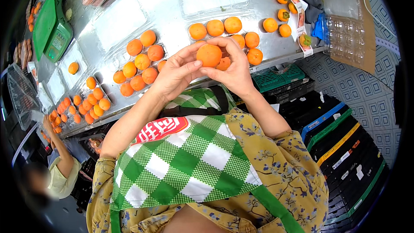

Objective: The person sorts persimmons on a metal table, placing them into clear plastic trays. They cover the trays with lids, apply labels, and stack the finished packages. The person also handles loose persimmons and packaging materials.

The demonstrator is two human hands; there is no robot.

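Between the fingers of my left hand and my right hand is an orange persimmon, held above the near edge of the table. Fingertips of both hands touch its sides. Beneath and behind my hands sits a clear plastic tray of persimmons, partly hidden by them. To the left stands another filled clear tray. Loose persimmons, a few with green calyxes showing, lie to the right beside a strip of printed labels.
A green scale stands at the left on the metal table. Further left, another person's arm reaches towards smaller trays. Stacked black crates and a green crate are at the right, below the table. Empty clear packs lie on cardboard.
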